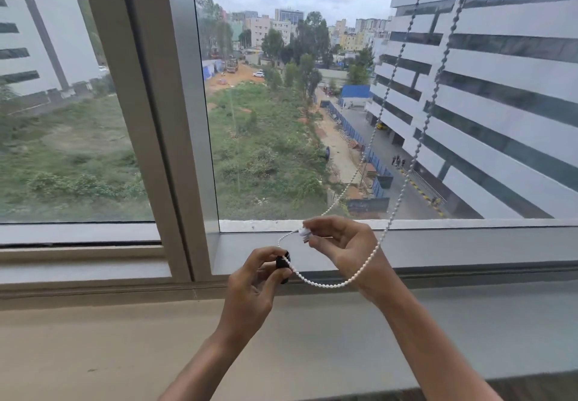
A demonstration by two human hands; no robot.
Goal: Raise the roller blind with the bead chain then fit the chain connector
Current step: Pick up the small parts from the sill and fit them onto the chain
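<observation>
head view, looking down at a window sill (pixel 312 338) in the lower half of the frame. no brand, label or writing can be read on anything here. the left hand (pixel 250 288), low centre, pinches a small black piece (pixel 283 263) between thumb and fingertips; a white bead chain (pixel 403 181) runs against it. the right hand (pixel 344 244), just right of centre, has thumb and forefinger closed on a small white connector (pixel 303 232) on the chain. two strands of chain drop from the upper right of the frame and form a loop under the right wrist. the hands are near each other, above the sill's inner edge and in front of the window frame (pixel 162 119). open sill lies to both sides.
</observation>
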